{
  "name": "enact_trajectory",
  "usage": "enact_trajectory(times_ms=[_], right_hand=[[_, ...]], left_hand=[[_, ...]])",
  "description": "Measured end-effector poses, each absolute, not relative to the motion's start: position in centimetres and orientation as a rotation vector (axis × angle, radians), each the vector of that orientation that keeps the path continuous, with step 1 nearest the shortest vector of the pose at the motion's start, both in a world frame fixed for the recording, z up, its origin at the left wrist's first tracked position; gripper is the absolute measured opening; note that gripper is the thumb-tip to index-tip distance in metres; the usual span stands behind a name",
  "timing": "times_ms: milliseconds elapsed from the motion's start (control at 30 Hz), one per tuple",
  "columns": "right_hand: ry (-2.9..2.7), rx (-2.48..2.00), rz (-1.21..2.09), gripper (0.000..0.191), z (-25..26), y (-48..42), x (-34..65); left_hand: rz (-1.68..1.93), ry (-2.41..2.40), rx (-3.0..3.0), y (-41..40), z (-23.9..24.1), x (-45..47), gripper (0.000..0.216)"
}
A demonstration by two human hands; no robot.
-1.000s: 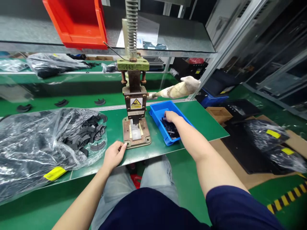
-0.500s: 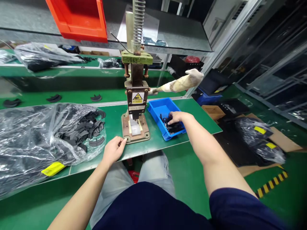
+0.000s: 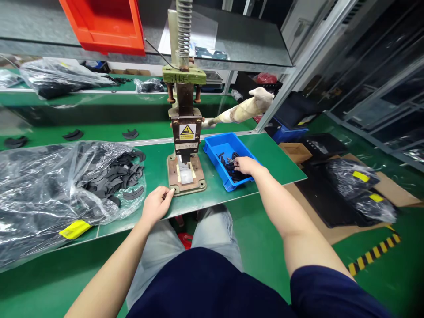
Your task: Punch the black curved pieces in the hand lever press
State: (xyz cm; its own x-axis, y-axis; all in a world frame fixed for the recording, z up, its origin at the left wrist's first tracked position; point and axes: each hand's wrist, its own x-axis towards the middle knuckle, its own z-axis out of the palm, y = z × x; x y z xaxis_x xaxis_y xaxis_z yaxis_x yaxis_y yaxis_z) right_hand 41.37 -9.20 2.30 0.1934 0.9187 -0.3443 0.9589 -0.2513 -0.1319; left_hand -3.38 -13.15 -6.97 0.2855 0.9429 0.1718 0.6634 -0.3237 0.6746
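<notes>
My right hand [image 3: 245, 165] reaches into a blue plastic bin [image 3: 212, 154], its fingers closed on some small black parts [image 3: 232, 161]. More of these dark pieces lie below it, their exact shape hard to make out. At the bench's front edge rests my left hand [image 3: 157, 202], fingers loosely bent and thumb stretched out by the press base corner; nothing shows in it. Between the hands stands a hand press [image 3: 186, 132] with a warning label, its ram above a clear block [image 3: 186, 176] on the base plate [image 3: 198, 182].
A clear bag [image 3: 43, 190] of black curved pieces [image 3: 112, 176] spreads over the left bench. Loose curved pieces [image 3: 130, 134] lie behind it. The press's wrapped lever [image 3: 245, 110] juts right. An orange bin [image 3: 106, 26] sits on the shelf above. Bags and cardboard lie on the right floor.
My right hand has shifted slightly within the blue bin and its fingers have closed on black parts. The left hand stays in place. The whole view has moved a little.
</notes>
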Motion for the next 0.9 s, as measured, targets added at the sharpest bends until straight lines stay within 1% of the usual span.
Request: enact_trajectory(times_ms=[133,233,300,400,467,533,633,700,767,900], right_hand=[[1.967,2.626,-0.586,0.041,3.5,-10.3,41.7],[2.122,2.848,-0.669,0.036,4.1,-11.7,41.1],[2.244,2.969,-0.806,0.040,4.1,-13.1,39.7],[2.394,3.019,-1.213,0.051,3.6,-15.4,36.0],[2.453,2.923,-1.583,0.055,3.1,-16.9,32.8],[2.467,2.750,-1.948,0.055,2.6,-18.1,29.4],[2.426,2.473,-2.347,0.050,1.9,-19.1,25.0],[2.398,2.329,-2.495,0.048,1.4,-19.3,23.1],[2.382,2.215,-2.573,0.046,1.0,-19.4,21.9],[2.383,2.109,-2.587,0.041,0.7,-19.5,21.0]], left_hand=[[0.783,1.431,2.024,-13.0,-7.2,-3.6,0.041],[0.886,1.404,1.883,-12.6,-7.6,-3.9,0.038],[1.021,1.416,1.783,-12.4,-7.3,-4.1,0.033],[1.245,1.430,1.775,-12.5,-5.4,-3.7,0.032],[1.325,1.358,1.889,-12.9,-3.3,-2.9,0.029],[1.317,1.202,2.016,-13.4,-1.1,-1.9,0.026],[1.250,0.975,2.097,-14.2,1.1,-0.3,0.030],[1.191,0.875,2.111,-14.7,1.7,0.3,0.037],[1.137,0.810,2.115,-15.2,1.8,0.4,0.040],[1.093,0.777,2.081,-16.3,1.6,-0.2,0.028]])
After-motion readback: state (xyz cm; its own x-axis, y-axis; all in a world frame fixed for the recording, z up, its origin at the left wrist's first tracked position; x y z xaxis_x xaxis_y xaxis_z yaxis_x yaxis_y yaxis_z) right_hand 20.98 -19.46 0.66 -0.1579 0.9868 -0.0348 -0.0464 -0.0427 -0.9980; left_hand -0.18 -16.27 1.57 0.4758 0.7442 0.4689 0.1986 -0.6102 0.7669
